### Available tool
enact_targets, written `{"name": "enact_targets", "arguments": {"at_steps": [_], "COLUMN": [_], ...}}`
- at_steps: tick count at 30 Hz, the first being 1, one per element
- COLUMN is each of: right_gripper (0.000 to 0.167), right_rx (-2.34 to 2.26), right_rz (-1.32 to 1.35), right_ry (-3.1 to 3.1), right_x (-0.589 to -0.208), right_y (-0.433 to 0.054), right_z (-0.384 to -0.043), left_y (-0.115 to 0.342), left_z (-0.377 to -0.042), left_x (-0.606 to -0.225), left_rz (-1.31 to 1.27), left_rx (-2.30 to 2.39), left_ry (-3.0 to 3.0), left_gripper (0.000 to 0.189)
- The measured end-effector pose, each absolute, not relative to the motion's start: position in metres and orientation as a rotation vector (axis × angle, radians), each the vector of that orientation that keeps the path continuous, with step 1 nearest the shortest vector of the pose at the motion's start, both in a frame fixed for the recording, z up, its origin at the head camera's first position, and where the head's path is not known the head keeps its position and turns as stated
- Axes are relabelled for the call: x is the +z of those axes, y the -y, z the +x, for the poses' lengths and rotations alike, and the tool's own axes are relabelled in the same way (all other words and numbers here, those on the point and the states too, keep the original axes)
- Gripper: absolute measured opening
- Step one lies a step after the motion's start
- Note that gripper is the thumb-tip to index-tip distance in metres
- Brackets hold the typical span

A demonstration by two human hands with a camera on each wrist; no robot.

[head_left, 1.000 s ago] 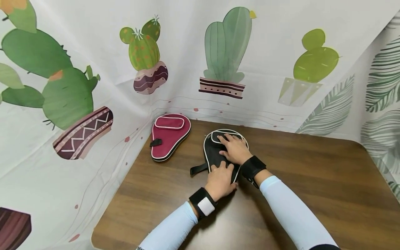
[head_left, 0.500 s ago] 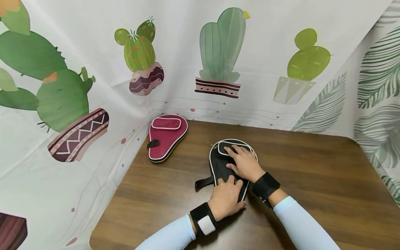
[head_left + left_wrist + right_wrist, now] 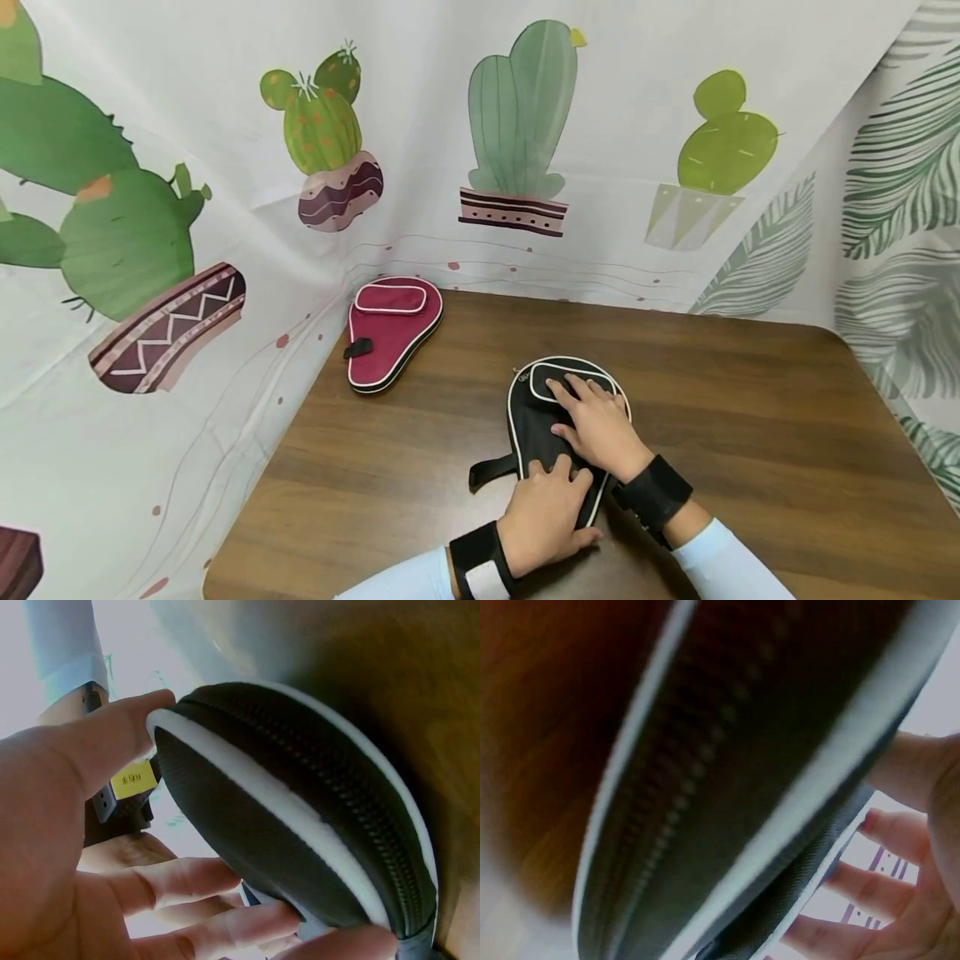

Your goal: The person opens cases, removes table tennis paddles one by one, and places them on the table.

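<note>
At five o'clock in your head view, the black case (image 3: pixel 531 425) lies on the desk (image 3: pixel 720 392), probably light and softly padded. Your left grip (image 3: pixel 546 518) and right grip (image 3: pixel 603 429) are spread on it; pinch its sides.

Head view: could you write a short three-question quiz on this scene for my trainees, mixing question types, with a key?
1. Multiple choice: The left grip and right grip both rest on what?
A) a steel tray
B) the black paddle-shaped fabric case with white piping
C) a folded green towel

2. True or false: The right grip is nearer the black case's narrow end than the left grip is.

3. Fill in: On the brown wood-grain table, the maroon paddle-shaped fabric case with white piping lies apart from the black case, to its ____ in the head view.

Key: 1. B. 2. False. 3. Left.
</note>
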State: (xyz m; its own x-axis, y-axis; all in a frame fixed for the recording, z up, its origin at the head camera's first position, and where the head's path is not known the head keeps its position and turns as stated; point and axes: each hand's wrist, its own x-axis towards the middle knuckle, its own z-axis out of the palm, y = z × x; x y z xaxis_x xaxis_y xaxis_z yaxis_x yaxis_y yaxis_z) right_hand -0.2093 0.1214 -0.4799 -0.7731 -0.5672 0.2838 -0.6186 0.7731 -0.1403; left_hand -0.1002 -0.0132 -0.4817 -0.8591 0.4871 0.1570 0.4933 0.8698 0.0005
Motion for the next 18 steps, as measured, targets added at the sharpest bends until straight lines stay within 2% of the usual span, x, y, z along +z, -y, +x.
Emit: {"name": "enact_targets", "arguments": {"at_steps": [6,11,18], "right_gripper": [0.07,0.071,0.062], "right_rx": [0.315,0.3,0.271], "right_rz": [0.948,1.06,1.336], "right_ry": [2.732,2.793,2.944], "right_x": [-0.481,-0.466,-0.433], "right_y": [-0.124,-0.131,-0.132], "right_z": [-0.205,-0.212,-0.236], "left_y": [0.015,0.017,0.017], "left_z": [-0.093,-0.094,-0.103], "left_x": [-0.484,-0.482,-0.469], "left_rz": [-0.79,-0.802,-0.773], "left_rx": [-0.007,0.01,0.031], "left_ry": [2.831,2.812,2.863], "left_gripper": [0.061,0.063,0.05]}}
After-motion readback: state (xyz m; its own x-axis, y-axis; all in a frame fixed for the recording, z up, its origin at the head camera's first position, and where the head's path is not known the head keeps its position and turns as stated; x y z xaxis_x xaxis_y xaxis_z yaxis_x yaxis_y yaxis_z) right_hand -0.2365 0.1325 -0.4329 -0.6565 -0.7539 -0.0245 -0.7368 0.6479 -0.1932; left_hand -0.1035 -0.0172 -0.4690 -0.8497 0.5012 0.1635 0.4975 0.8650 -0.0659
